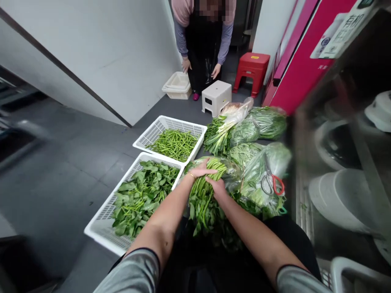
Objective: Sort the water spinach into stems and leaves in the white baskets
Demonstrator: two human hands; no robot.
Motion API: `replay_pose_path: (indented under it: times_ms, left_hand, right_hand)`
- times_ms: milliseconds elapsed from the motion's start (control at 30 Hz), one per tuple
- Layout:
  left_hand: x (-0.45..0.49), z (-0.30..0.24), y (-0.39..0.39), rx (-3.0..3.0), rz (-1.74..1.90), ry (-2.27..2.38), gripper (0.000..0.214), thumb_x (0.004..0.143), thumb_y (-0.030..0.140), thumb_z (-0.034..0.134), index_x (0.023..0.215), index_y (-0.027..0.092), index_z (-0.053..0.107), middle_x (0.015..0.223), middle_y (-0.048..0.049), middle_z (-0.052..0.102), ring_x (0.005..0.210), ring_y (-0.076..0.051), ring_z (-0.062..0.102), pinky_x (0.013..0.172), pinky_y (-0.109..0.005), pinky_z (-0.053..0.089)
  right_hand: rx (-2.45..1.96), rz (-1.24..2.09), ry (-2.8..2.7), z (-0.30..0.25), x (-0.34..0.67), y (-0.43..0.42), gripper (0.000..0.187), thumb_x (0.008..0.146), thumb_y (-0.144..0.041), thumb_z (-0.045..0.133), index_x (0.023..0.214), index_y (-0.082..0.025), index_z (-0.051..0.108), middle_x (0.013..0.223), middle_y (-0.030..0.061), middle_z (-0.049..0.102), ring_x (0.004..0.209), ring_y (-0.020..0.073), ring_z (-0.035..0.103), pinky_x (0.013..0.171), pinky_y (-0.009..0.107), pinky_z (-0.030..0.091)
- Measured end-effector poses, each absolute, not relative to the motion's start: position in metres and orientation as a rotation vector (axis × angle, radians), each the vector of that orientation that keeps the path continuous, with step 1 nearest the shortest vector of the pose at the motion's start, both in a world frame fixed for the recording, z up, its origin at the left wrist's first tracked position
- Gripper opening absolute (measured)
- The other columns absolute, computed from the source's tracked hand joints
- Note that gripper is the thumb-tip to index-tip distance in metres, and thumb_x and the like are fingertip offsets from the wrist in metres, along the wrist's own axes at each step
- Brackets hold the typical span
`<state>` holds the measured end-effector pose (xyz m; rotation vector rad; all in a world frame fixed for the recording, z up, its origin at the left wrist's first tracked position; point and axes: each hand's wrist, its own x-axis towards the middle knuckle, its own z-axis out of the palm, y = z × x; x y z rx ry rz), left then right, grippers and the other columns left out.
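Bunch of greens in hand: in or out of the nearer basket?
Out: left hand and right hand hold the bunch beside the nearer basket.

Grey floor point(100, 140), white wall point(116, 53); red stool point(253, 67) near magenta cabinet point(308, 71).

A co-worker point(203, 49) in a pink top, lilac sleeves and dark clothing bends forward well ahead of the left hand point(201, 170), just beside stacked cream basins point(177, 83) and behind a white step stool point(216, 97). A red plastic stool point(253, 65) bearing a yellow sticker stands farther ahead and to the right of the right hand point(217, 185), near a magenta cabinet point(314, 67) with a white label point(340, 34). Well to the right of the same hand is a white tub point(339, 199). A pale wall point(106, 53) rises ahead and leftward of the left hand, above dark flooring point(76, 150).
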<state>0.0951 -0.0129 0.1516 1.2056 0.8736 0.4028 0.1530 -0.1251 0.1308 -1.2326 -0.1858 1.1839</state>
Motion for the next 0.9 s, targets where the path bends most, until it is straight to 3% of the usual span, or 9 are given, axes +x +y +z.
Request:
replay_pose_path:
  times_ms: [100, 200, 367, 500, 700, 900]
  left_hand:
    - [0.093, 0.114, 0.009, 1.358, 0.337, 0.976, 0.096, 0.032, 0.016, 0.087, 0.123, 0.017, 0.054, 0.107, -0.0100, 0.066, 0.108, -0.028, 0.059, 0.101, -0.041, 0.038]
    - [0.075, 0.098, 0.032, 1.361, 0.305, 0.942, 0.100, 0.034, 0.016, 0.086, 0.128, 0.016, 0.050, 0.109, -0.0092, 0.066, 0.105, -0.026, 0.060, 0.100, -0.040, 0.038]
    - [0.047, 0.084, 0.059, 1.520, 0.292, 1.006, 0.092, 0.038, 0.016, 0.084, 0.125, 0.016, 0.053, 0.104, -0.0065, 0.067, 0.102, -0.026, 0.060, 0.100, -0.037, 0.038]
    - [0.056, 0.062, 0.058, 1.696, 0.323, 1.168, 0.076, 0.046, 0.012, 0.079, 0.119, 0.016, 0.058, 0.106, -0.0090, 0.066, 0.106, -0.029, 0.058, 0.100, -0.037, 0.037]
    - [0.075, 0.046, 0.053, 1.710, 0.353, 1.236, 0.064, 0.054, 0.012, 0.075, 0.115, 0.018, 0.058, 0.124, -0.0135, 0.058, 0.123, -0.031, 0.047, 0.105, -0.039, 0.029]
    - [0.074, 0.096, 0.040, 1.784, 0.402, 1.290, 0.080, 0.055, 0.022, 0.079, 0.128, 0.010, 0.048, 0.140, -0.0225, 0.041, 0.137, -0.037, 0.024, 0.110, -0.047, 0.015]
  right_hand:
    - [-1.228, 1.267, -0.185, 0.098, 0.154, -0.099, 0.049, 0.044, -0.033, 0.079, 0.088, -0.018, 0.062, 0.082, 0.0020, 0.072, 0.089, 0.0249, 0.065, 0.082, 0.039, 0.050]
    - [-1.184, 1.427, -0.200, 0.078, 0.160, -0.092, 0.046, 0.042, -0.027, 0.079, 0.084, -0.018, 0.063, 0.076, 0.0013, 0.072, 0.081, 0.0247, 0.067, 0.075, 0.038, 0.052]
    - [-1.197, 1.532, -0.092, 0.057, 0.179, -0.086, 0.031, 0.046, -0.020, 0.072, 0.076, -0.018, 0.062, 0.057, -0.0020, 0.067, 0.062, 0.0219, 0.066, 0.060, 0.033, 0.052]
    - [-1.218, 1.459, 0.009, 0.052, 0.195, -0.089, 0.027, 0.049, -0.022, 0.067, 0.075, -0.020, 0.059, 0.056, -0.0037, 0.066, 0.063, 0.0196, 0.066, 0.061, 0.031, 0.052]
    - [-1.256, 1.359, 0.052, 0.100, 0.211, -0.147, 0.021, 0.054, -0.026, 0.063, 0.073, -0.023, 0.054, 0.054, -0.0042, 0.063, 0.071, 0.0220, 0.067, 0.068, 0.036, 0.053]
    - [-1.221, 1.455, -0.051, 0.188, 0.235, -0.211, 0.020, 0.060, -0.024, 0.063, 0.080, -0.022, 0.061, 0.067, 0.0000, 0.067, 0.072, 0.0219, 0.067, 0.071, 0.038, 0.054]
